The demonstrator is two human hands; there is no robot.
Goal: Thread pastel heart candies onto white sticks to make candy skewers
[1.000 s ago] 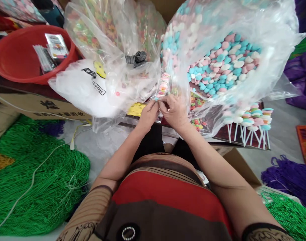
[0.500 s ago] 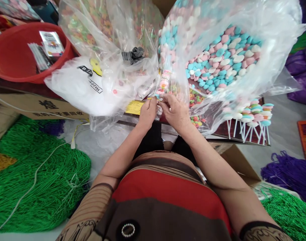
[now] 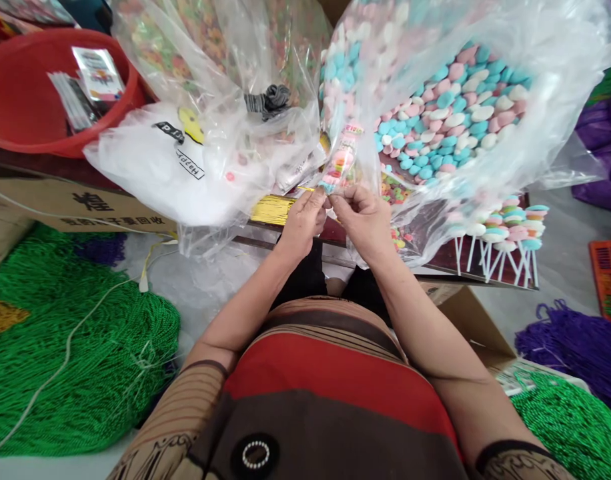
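Note:
A clear printed candy packet (image 3: 343, 157) with pastel marshmallow sweets inside points away from me, its near end gathered at my fingertips. My left hand (image 3: 305, 219) pinches that end between thumb and fingers. A thin yellow twist tie (image 3: 306, 189) sticks out to the left at these fingertips. Closed in a pinch, my right hand (image 3: 363, 217) meets the left one at the same end of the packet. What exactly lies between the right fingertips is hidden. Left of my hands, a bundle of yellow twist ties (image 3: 271, 209) lies on the table.
An open bag of pink, blue and white marshmallows (image 3: 448, 120) stands right, beside marshmallow skewers (image 3: 508, 227) on white sticks. Behind are a bag of ring-shaped sweets (image 3: 185, 47) and white printed bags (image 3: 150, 173). A red basin (image 3: 15, 87) stands left; green cords (image 3: 85, 360) lie below.
Both hands have moved slightly right with the packet, which now shows more of its front. The yellow twist tie stands out more clearly at the left fingertips.

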